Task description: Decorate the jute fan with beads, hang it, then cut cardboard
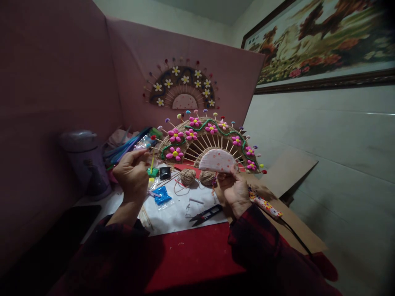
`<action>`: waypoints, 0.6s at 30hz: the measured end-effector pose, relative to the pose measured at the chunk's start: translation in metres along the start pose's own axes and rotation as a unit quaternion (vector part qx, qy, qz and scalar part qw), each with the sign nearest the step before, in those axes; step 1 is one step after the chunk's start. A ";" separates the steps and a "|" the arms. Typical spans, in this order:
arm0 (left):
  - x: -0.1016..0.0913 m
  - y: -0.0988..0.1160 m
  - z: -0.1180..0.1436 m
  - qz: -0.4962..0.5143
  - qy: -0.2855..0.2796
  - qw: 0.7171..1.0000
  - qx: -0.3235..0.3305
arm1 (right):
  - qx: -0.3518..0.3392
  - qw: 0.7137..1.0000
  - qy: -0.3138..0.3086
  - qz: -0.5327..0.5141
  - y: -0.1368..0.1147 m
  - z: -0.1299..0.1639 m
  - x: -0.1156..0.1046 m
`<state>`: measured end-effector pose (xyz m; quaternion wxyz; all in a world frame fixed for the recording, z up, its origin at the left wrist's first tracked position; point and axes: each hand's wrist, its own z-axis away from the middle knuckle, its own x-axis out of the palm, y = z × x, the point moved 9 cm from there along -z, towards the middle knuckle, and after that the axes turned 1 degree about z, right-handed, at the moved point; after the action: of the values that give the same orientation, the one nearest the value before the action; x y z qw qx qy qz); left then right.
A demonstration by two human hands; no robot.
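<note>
Left hand (133, 174) raised over the table's left side, fingers curled inward, thumb and fingertips pinched together on something too small to make out. Right hand (233, 190) lower and to the right, fingers closed on the bottom edge of a pink dotted half-disc (217, 160), held upright just in front of the fan-shaped craft (210, 142) with pink flowers and bead-tipped sticks. Two twine balls (197, 177) on the white sheet (175, 211) between both hands, near the right one. Black snips (206, 214) flat below them. Blue packet (161, 195) beside the left wrist. Second fan piece (182, 88) up on the pink backboard (216, 70). Red tablecloth (191, 255) nearest the body.
</note>
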<state>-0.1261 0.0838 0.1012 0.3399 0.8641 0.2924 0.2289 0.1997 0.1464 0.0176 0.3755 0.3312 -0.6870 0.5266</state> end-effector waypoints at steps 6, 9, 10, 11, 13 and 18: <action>-0.003 -0.001 0.002 0.066 0.041 0.997 -0.021 | -0.002 1.000 -0.001 0.005 0.000 0.000 0.002; 0.001 0.002 0.002 0.079 0.025 0.996 -0.011 | 0.004 1.000 0.008 -0.004 0.000 0.000 0.001; 0.002 0.002 0.003 0.089 0.023 0.996 -0.012 | 0.006 1.000 0.012 -0.005 0.001 0.000 0.001; 0.002 0.000 0.003 0.105 0.024 0.994 -0.022 | 0.007 1.000 0.015 -0.005 0.001 0.000 0.001; 0.005 -0.010 0.003 0.154 0.024 0.985 -0.068 | 0.007 1.000 0.013 -0.005 0.001 0.000 0.002; 0.027 -0.028 0.007 0.270 -0.068 0.944 -0.179 | 0.002 1.000 0.003 -0.009 0.001 0.001 0.005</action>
<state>-0.1123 0.1147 0.0815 0.4332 0.8491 -0.0217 0.3014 0.1964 0.1454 0.0212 0.3816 0.3366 -0.6817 0.5256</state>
